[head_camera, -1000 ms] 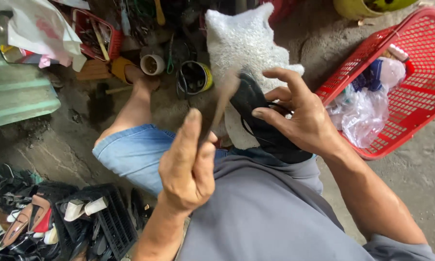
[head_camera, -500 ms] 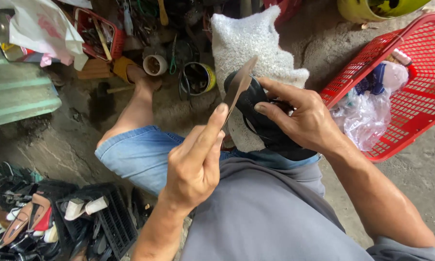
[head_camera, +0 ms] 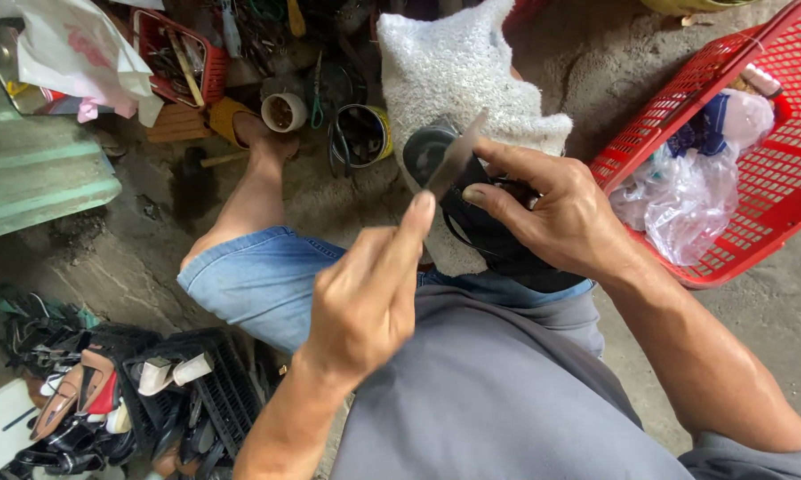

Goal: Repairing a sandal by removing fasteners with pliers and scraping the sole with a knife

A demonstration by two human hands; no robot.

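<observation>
- We see the black shoe (head_camera: pixel 498 231) only in part: the right hand (head_camera: pixel 569 222) covers its middle, and the grey shirt (head_camera: pixel 507 400) hides its lower end.
- We cannot tell how the left hand (head_camera: pixel 365 302) grips the thin blade (head_camera: pixel 449 164); its lower end is hidden behind the fingers.
- The white cloth (head_camera: pixel 463 71) is cut off by the top edge.
- The red basket (head_camera: pixel 756 178) runs past the right edge; the things inside the clear bag (head_camera: pixel 676 200) are too blurred to identify.
- The shoe pile (head_camera: pixel 80 400) is cut off at the left and bottom edges.
- The contents of the small tins (head_camera: pixel 360 133) are too small to tell.
</observation>
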